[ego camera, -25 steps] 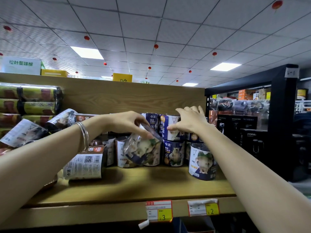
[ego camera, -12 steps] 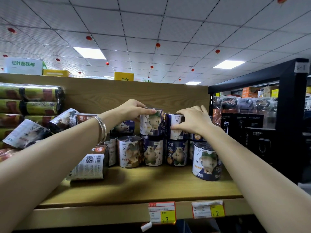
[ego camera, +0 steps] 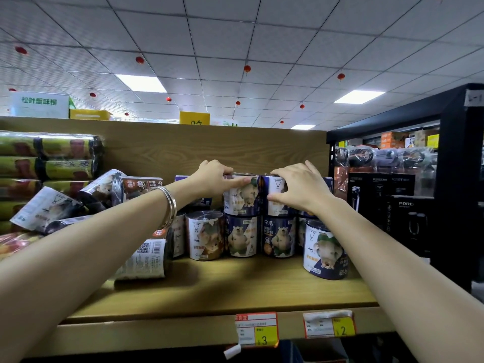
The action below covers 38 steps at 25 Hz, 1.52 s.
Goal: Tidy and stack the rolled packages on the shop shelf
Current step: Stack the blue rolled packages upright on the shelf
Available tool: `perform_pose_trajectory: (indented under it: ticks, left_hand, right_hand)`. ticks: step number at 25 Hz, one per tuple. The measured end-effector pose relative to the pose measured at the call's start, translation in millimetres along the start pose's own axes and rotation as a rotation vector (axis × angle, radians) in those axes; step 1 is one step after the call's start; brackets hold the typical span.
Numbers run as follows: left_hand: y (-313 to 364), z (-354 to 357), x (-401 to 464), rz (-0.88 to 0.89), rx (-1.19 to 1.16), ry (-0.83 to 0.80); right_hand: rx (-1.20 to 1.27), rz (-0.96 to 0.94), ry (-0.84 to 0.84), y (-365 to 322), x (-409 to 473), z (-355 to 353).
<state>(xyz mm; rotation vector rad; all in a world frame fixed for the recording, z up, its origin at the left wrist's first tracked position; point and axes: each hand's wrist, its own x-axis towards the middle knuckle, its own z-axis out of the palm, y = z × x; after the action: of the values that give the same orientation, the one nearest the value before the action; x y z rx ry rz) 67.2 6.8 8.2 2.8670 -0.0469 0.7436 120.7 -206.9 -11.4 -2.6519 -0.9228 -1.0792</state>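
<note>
Blue rolled packages with a bear picture stand two high at the middle of the wooden shelf [ego camera: 235,292]. My left hand [ego camera: 213,176] grips the top of an upper roll [ego camera: 243,197], which stands upright on a lower roll [ego camera: 241,237]. My right hand [ego camera: 298,184] holds the neighbouring upper roll [ego camera: 276,195], thumb at its front and fingers over its top. A single roll [ego camera: 324,252] stands nearer the front on the right. Several rolls lie tumbled on the left [ego camera: 52,205], and one [ego camera: 144,258] lies on its side under my left forearm.
Green rolled packs [ego camera: 47,158] are stacked at the far left. A wooden back panel [ego camera: 235,148] closes the shelf behind. A black rack with boxed goods [ego camera: 408,221] stands to the right. Price tags [ego camera: 256,328] hang on the shelf's front edge.
My left hand lifted a tilted roll from the lower row, set it upright on the top row and now presses it beside the roll my right hand holds.
</note>
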Motion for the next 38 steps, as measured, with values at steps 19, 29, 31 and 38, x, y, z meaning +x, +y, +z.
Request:
perform_pose_trajectory:
  ticks: [19,29,31,38]
  left_hand:
    - [-77.6,-25.9,16.7,-0.182,0.251,-0.207]
    - [-67.6,-48.8,-10.8,-0.14,0.013,0.072]
    - [-64.3,-56.3,-22.9,-0.085,-0.197,0.053]
    - [-35.1,-49.4,-66.0,0.095,-0.439,0.009]
  right_hand:
    - [0.201,-0.109,-0.028,-30.3,-6.8,-5.3]
    - [0.254,-0.047,-0.035,-35.8,-6.1,-6.2]
    - [0.287,-0.035,-0.043,-38.6,-4.8,-9.5]
    - [0.646,-0.057,0.022,-73.3,-12.6,-41.8]
